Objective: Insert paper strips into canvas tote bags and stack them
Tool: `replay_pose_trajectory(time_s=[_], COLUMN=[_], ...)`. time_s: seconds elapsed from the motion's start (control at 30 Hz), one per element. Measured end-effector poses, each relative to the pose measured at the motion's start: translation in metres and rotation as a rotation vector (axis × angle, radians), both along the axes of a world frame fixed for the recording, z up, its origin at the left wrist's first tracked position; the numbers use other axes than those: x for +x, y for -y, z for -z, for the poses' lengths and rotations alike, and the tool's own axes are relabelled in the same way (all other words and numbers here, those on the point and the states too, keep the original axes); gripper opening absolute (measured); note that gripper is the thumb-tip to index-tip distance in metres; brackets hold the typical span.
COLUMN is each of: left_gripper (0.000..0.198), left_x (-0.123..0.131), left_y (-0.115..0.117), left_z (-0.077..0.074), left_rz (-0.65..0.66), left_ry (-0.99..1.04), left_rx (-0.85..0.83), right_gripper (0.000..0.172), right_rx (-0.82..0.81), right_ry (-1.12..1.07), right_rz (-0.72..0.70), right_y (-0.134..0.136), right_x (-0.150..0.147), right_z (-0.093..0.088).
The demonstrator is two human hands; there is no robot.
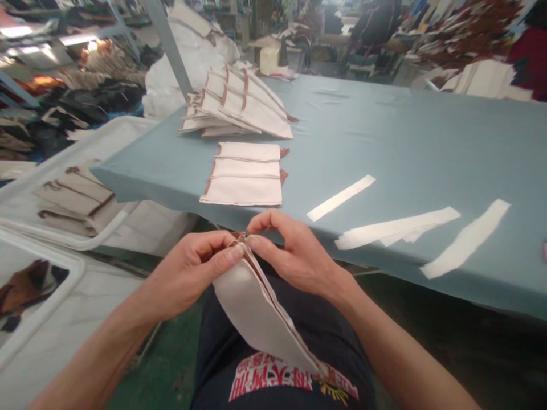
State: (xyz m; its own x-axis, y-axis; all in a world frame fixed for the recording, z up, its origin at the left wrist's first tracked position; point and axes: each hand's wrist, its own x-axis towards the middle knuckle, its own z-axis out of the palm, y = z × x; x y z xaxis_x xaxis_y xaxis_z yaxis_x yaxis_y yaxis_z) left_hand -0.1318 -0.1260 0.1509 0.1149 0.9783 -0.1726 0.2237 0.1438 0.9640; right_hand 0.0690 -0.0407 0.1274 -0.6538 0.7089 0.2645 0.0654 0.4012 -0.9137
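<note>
One pale fabric piece (239, 302) hangs from the person's two hands, in front of the dark clothing (213, 353) at the lap and just off the near edge of the tabletop (427, 148). Its top end is pinched, and its body slants down toward the right, showing a brown line along the parted long edge.

The left hand (194, 270) has its fingers (226, 259) closed, thumb against forefinger, on the top corner. The right hand (294, 250) meets it there, thumb and forefinger nearly together on the brown tip, the other fingers loosely curled. Something small and dark sits between the two grips, too small to tell what it is.

The step in hand appears to be fine fingertip work at that end, perhaps drawing the brown trim into place. As a judgement, the next move calls for a steady left pinch while the right fingertips work the tip, with the long edges lined up so the cloth does not twist.

On the tabletop, just beyond the hands, lies a small stack of similar pieces (245, 191), brown tabs at its right side; a larger pile (256, 108) stands behind it. White strips (397, 228) lie to the right.
</note>
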Motion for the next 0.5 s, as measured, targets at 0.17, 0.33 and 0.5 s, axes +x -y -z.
replay_pose_trajectory(time_s=[0.17, 0.33, 0.5], left_gripper=[0.032, 0.030, 0.030], left_x=[0.018, 0.040, 0.051], left_y=[0.006, 0.014, 0.017], left_z=[0.006, 0.038, 0.054], left_rz=[-0.201, -0.270, -0.319], left_ry=[-0.223, -0.334, -0.326], left_rx=[0.224, 0.329, 0.297], right_gripper=[0.034, 0.025, 0.020], right_rx=[-0.097, -0.136, -0.081], right_ry=[0.246, 0.344, 0.307], right_rz=[0.073, 0.145, 0.204], right_y=[0.016, 0.030, 0.037], right_x=[0.010, 0.018, 0.022], right_z=[-0.002, 0.014, 0.026])
